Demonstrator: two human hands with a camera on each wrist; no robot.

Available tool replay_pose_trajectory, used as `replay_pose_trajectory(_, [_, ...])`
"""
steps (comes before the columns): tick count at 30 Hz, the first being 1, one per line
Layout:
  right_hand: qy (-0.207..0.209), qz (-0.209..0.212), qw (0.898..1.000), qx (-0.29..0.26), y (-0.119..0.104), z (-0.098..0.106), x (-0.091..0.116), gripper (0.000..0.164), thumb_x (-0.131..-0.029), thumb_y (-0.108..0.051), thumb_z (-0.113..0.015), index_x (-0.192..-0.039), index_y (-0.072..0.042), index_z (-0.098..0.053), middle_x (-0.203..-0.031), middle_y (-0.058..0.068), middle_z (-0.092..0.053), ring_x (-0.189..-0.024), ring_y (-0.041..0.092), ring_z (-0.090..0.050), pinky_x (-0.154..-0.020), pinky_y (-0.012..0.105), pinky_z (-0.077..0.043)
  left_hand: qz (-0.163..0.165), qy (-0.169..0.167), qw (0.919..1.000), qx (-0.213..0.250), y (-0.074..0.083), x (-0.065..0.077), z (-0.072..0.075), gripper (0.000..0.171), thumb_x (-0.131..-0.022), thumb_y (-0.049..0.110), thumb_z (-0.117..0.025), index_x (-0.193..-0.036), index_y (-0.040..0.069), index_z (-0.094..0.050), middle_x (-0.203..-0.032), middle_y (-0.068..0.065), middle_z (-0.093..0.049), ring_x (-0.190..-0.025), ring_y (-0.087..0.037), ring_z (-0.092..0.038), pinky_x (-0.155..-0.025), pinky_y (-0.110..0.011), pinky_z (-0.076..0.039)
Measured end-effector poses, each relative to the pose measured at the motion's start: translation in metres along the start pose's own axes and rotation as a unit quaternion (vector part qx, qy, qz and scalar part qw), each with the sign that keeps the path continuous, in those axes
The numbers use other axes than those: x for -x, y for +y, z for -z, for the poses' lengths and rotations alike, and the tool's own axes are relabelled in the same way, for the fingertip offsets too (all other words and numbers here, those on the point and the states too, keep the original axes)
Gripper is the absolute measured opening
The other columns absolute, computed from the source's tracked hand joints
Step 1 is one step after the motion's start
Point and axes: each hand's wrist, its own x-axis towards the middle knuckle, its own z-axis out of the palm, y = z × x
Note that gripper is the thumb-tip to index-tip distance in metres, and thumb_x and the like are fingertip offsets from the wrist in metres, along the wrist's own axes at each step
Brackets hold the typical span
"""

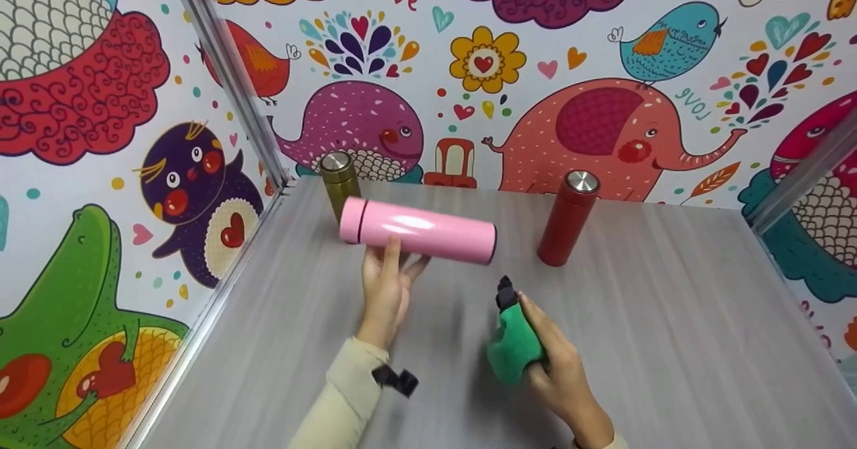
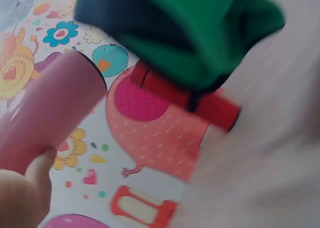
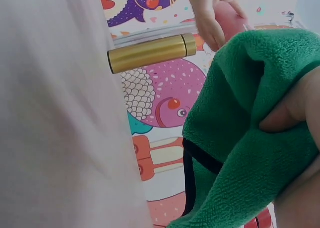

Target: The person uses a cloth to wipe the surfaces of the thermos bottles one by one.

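A pink thermos bottle [image 1: 428, 231] lies sideways in the grip of my left hand [image 1: 388, 285], raised over the table, its cap end to the left. My right hand [image 1: 562, 362] holds a bunched green cloth [image 1: 514, 345] with black edging, to the right of and nearer than the bottle. In the right wrist view the thumb presses into the folds of the cloth [image 3: 250, 133]. The left wrist view has the pink bottle [image 2: 55, 103] at its left, with the thumb along its side and the blurred cloth [image 2: 200, 33] above.
A gold thermos [image 1: 341, 185] stands at the back left of the grey table [image 1: 669, 342], partly behind the pink bottle. Farther right, a red thermos [image 1: 569, 218] stands upright. Walls with cartoon animals [image 1: 596, 141] border the table at the back and sides.
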Motion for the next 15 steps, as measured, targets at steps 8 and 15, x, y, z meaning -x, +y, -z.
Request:
replay_pose_trajectory(8, [0.012,-0.011,1.000,0.009,0.002,0.009,0.005,0.090,-0.056,0.038,-0.049,-0.141,0.011,-0.047,-0.141,0.024,-0.052,-0.134,0.020,-0.048,-0.109,0.025,-0.036,-0.054,-0.006,0.9791,-0.196,0.006,-0.074,-0.022,0.062,-0.097,0.009,-0.067,-0.148,0.004,-0.032,-0.136,-0.022,-0.047,-0.123,-0.038,-0.054,-0.094,-0.049,-0.053])
replay_pose_trajectory(15, [0.006,-0.036,0.999,0.014,0.011,0.016,0.010,0.096,-0.056,0.038,-0.050,-0.146,0.004,-0.046,-0.146,0.016,-0.051,-0.134,0.019,-0.048,-0.109,0.025,-0.036,-0.064,-0.061,0.8840,-0.459,-0.030,-0.112,-0.010,0.076,-0.096,0.033,-0.070,-0.153,0.008,-0.028,-0.144,-0.015,-0.048,-0.129,-0.028,-0.051,-0.105,-0.043,-0.046])
